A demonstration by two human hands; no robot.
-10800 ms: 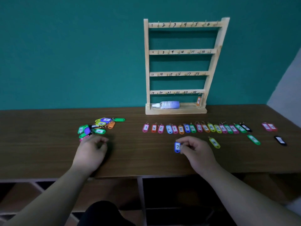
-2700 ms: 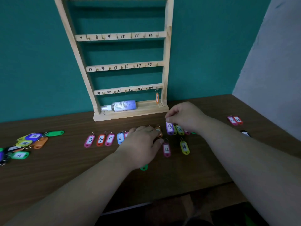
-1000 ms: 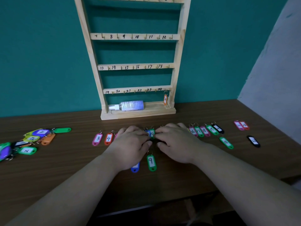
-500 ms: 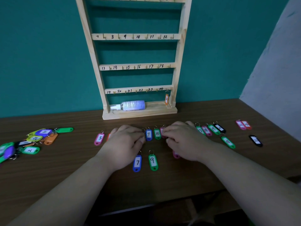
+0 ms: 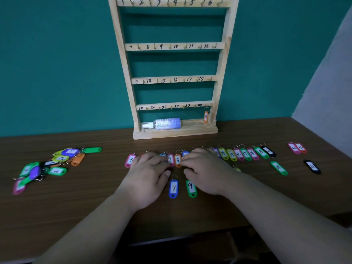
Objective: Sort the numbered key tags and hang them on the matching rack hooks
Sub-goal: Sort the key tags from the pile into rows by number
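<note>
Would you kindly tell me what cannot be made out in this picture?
All in the head view:
Row between tag 3 and pink tag 7: under the left hand.
Row between tag 8 and tag 14: mostly under the right hand.
Yellow tag number: behind the right wrist.
Pile at left: several numbers blurred or overlapped.
Rack top: cut by the upper edge.
Hanging orange tag number: too small.

Rack (image 5: 223, 60): pale wood, black handwritten numerals. Worktop (image 5: 76, 197): dark brown woodgrain; wall (image 5: 57, 63) teal. Tag 3 (image 5: 130, 160) pink, tag 8 (image 5: 178, 160) orange, tag 9 (image 5: 191, 188) green, all white-labelled.
</note>
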